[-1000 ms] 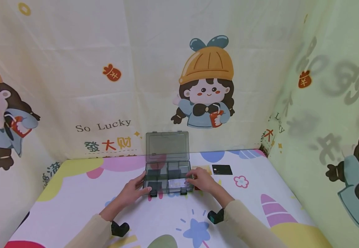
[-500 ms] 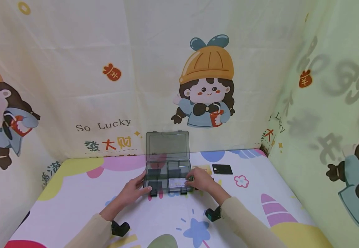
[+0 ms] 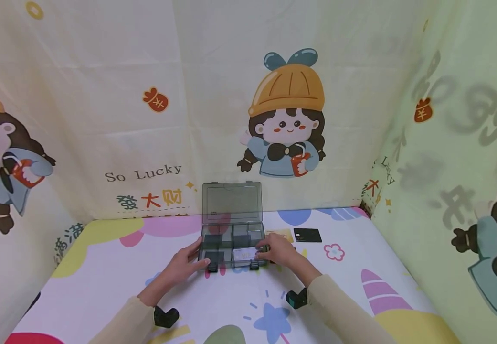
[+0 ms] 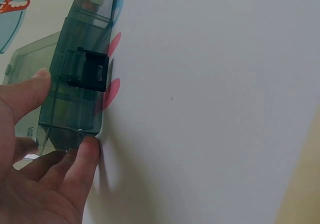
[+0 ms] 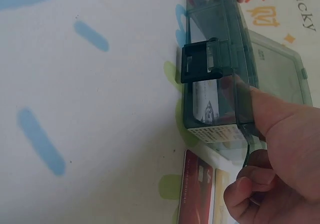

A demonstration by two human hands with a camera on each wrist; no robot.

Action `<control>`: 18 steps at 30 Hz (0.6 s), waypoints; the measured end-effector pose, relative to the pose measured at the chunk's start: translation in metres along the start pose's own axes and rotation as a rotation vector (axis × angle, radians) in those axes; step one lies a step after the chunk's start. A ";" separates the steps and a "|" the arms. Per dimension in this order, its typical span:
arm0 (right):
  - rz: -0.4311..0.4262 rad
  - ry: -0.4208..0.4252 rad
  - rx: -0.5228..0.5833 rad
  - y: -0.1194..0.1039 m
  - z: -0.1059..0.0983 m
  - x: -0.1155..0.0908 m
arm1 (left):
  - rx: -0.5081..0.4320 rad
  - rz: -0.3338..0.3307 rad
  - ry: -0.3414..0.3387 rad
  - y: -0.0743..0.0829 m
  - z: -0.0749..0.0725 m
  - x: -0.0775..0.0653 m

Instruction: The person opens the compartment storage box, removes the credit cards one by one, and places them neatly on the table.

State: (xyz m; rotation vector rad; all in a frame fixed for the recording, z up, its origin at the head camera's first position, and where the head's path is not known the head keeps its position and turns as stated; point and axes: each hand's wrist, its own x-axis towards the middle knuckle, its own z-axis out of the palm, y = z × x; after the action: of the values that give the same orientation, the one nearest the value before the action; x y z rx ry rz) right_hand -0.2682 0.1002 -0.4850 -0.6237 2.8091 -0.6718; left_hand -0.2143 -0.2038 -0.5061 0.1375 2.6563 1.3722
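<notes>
A smoky clear plastic organizer box (image 3: 232, 265) stands with its lid (image 3: 232, 203) raised behind it. My left hand (image 3: 182, 265) grips its left end, the thumb (image 4: 36, 88) at the front rim and the fingers (image 4: 82, 169) along the end wall. A pale printed card (image 3: 244, 254) lies in the front right compartment and also shows through the wall in the right wrist view (image 5: 206, 101). My right hand (image 3: 279, 249) pinches that card's right part, with the thumb reaching over the rim into the compartment. The other fingers (image 5: 260, 176) are curled outside the end wall; the index fingertip is hidden.
A black card (image 3: 307, 235) lies on the table to the right, beside a yellowish card (image 3: 284, 233). A red card (image 5: 196, 186) lies by the box's right end, mostly hidden under the right hand. A patterned cloth covers the table (image 3: 119, 277); printed curtains (image 3: 214, 95) enclose it.
My right hand has shifted slightly over the box's right end, and its fingers cover more of the pale card's right part. The left hand and the box have stayed put.
</notes>
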 end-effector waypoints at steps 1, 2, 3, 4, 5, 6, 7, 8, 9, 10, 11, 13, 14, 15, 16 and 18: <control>0.006 -0.004 -0.001 0.000 0.000 -0.001 | 0.002 0.001 -0.001 0.000 0.000 0.000; 0.008 -0.007 -0.009 0.000 0.000 -0.001 | 0.001 0.000 -0.002 0.000 0.000 0.000; 0.008 -0.011 -0.019 0.000 0.000 -0.001 | -0.001 -0.003 -0.003 0.000 0.000 0.000; 0.008 -0.018 -0.029 -0.001 0.000 -0.001 | -0.003 -0.005 -0.003 0.000 0.000 0.000; 0.007 -0.022 -0.035 -0.002 0.000 0.000 | 0.004 0.000 -0.003 0.000 0.000 -0.001; 0.004 -0.027 -0.041 -0.002 0.000 0.000 | 0.001 -0.003 -0.004 0.000 -0.001 -0.001; -0.001 -0.031 -0.048 -0.003 -0.001 0.001 | 0.000 -0.008 -0.004 0.000 -0.001 -0.002; -0.006 -0.034 -0.056 -0.003 -0.001 0.001 | -0.002 -0.011 -0.003 0.000 -0.001 -0.002; -0.008 -0.036 -0.059 -0.003 -0.002 0.002 | -0.002 -0.013 -0.004 0.000 -0.001 -0.002; -0.009 -0.035 -0.061 -0.004 -0.002 0.002 | 0.005 -0.007 -0.003 0.000 -0.001 -0.002; -0.011 -0.032 -0.061 -0.004 -0.003 0.003 | 0.004 -0.008 -0.004 0.000 -0.001 -0.002; -0.013 -0.030 -0.062 -0.004 -0.003 0.004 | -0.005 -0.014 -0.005 0.000 -0.001 -0.002; -0.012 -0.028 -0.058 -0.004 -0.004 0.004 | -0.005 -0.011 -0.008 0.000 0.000 -0.001; -0.014 -0.027 -0.054 -0.003 -0.003 0.004 | -0.006 -0.011 -0.009 0.000 0.000 -0.001; -0.019 -0.025 -0.050 -0.003 -0.004 0.004 | -0.003 -0.008 -0.011 0.000 -0.001 -0.001; -0.026 -0.027 -0.035 -0.002 -0.004 0.005 | -0.010 -0.012 -0.011 0.000 -0.001 0.000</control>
State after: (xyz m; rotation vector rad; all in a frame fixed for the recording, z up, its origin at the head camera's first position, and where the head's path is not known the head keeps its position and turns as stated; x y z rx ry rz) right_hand -0.2724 0.0976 -0.4809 -0.6712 2.7983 -0.6150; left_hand -0.2145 -0.2046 -0.5059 0.1274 2.6365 1.3772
